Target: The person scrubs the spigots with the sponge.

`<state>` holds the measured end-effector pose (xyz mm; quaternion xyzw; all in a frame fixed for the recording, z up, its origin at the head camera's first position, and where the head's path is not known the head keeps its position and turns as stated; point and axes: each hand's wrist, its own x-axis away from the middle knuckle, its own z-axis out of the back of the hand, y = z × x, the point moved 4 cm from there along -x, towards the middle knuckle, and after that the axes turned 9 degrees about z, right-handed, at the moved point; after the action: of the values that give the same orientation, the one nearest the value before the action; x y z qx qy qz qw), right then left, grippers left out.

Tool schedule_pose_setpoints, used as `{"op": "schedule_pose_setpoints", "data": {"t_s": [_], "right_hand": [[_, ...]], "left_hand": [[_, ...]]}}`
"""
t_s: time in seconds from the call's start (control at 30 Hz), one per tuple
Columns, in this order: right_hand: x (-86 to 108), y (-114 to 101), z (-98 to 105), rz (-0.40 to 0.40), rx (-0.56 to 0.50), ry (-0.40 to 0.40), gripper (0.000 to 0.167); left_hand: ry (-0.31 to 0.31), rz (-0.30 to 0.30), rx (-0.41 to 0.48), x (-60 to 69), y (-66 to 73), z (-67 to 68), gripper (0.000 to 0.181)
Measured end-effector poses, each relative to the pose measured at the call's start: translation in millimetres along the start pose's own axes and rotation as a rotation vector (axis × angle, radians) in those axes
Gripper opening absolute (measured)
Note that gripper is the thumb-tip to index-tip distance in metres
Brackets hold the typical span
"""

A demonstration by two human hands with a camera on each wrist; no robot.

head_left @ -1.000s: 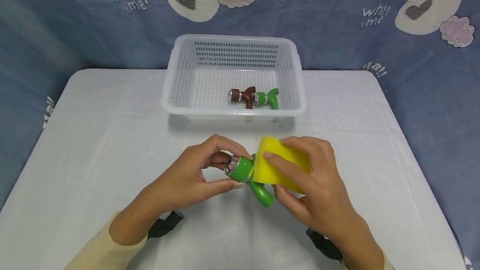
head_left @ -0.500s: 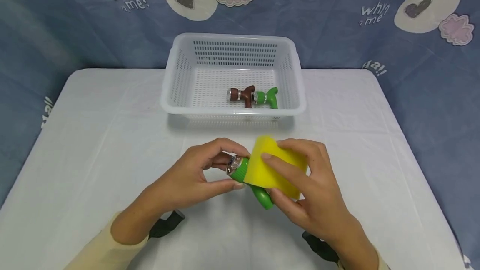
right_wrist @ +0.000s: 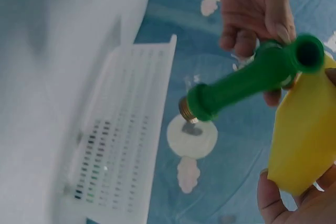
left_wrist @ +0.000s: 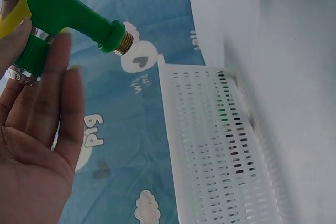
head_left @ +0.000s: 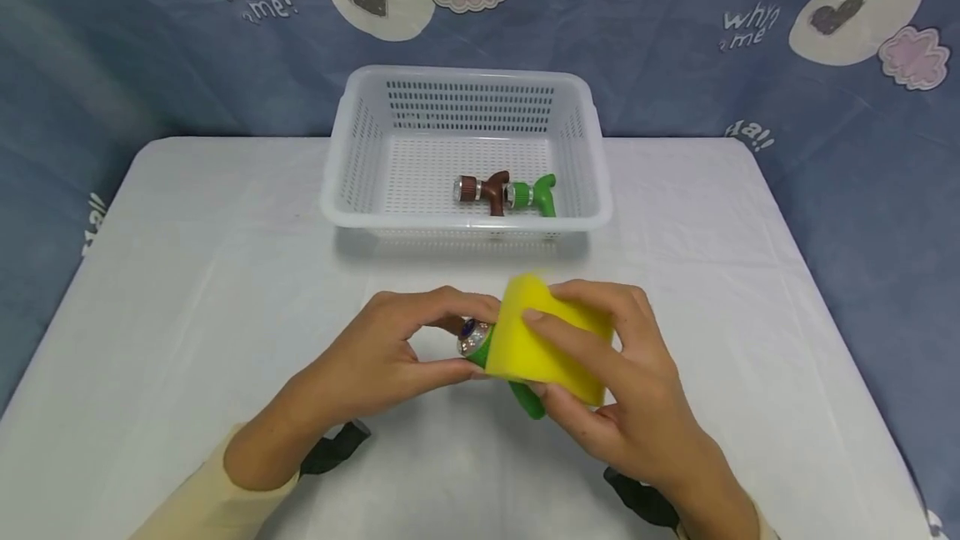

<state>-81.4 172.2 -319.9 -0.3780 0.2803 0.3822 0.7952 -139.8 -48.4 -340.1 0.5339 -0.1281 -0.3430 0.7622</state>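
Observation:
A green tap (left_wrist: pixel 79 11) with a silver-rimmed knob and a brass threaded end is held up over the table. My left hand (head_left: pixel 390 340) pinches it by the ribbed knob, thumb on one side and fingers on the other. In my right hand (head_left: pixel 637 373) is a yellow sponge (head_left: pixel 551 340), gripped between thumb and fingers and laid against the tap. From the head view the sponge covers most of the tap's body, leaving the knob end and the spout tip showing. The right wrist view shows the open spout and the brass thread.
Behind the hands stands a white perforated basket (head_left: pixel 360 219). A brown tap (head_left: pixel 495 190) and another green tap (head_left: pixel 542 194) lie inside it, towards the right. A white cloth (head_left: pixel 187 273) covers the table, and a blue printed curtain (head_left: pixel 637 23) hangs beyond.
The sponge has moved left and slightly down over the tap, hiding more of its body. The tap's knob end has turned a little in my left hand, and a blue spot shows on it.

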Motion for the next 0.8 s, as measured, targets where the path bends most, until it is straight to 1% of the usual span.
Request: {"op": "schedule_pose_setpoints", "data": {"t_s": [0.07, 0.17, 0.23, 0.37, 0.43, 0.57, 0.63, 0.7, 0.8], "right_hand": [[0.1, -0.7, -3.0, 0.005, -0.003, -0.023, 0.038], [3.7, 3.2, -4.3, -0.015, 0.01, -0.06, 0.038], [7.1, 7.1, -3.4, -0.036, 0.015, -0.077, 0.038], [13.9, 15.5, 1.0, -0.087, 0.018, -0.103, 0.034], [17.3, 19.0, 3.9, -0.122, 0.015, -0.12, 0.037], [22.5, 21.5, 9.2, -0.169, 0.006, -0.146, 0.046], [23.8, 21.1, 11.5, -0.176, -0.009, -0.146, 0.047], [23.7, 19.8, 13.8, -0.171, -0.041, -0.125, 0.045], [19.9, 17.6, 15.6, -0.129, -0.108, -0.074, 0.039]], "left_hand": [[0.012, -0.006, -0.02, 0.6, 0.0, 0.1, 0.051], [0.032, -0.014, -0.031, 1.8, 0.0, 1.0, 0.053], [0.042, -0.017, -0.023, 2.7, 0.8, 1.7, 0.055], [0.053, -0.017, -0.019, 3.5, 2.4, 2.4, 0.056], [0.051, -0.023, -0.026, 3.4, 2.9, 2.4, 0.055], [0.03, -0.032, -0.074, 4.8, 2.8, 2.7, 0.052], [0.015, -0.036, -0.1, 5.6, 3.3, 2.9, 0.053], [-0.002, -0.042, -0.118, 6.1, 4.5, 2.7, 0.052], [-0.021, -0.059, -0.13, 6.3, 8.0, 1.6, 0.05]]}}
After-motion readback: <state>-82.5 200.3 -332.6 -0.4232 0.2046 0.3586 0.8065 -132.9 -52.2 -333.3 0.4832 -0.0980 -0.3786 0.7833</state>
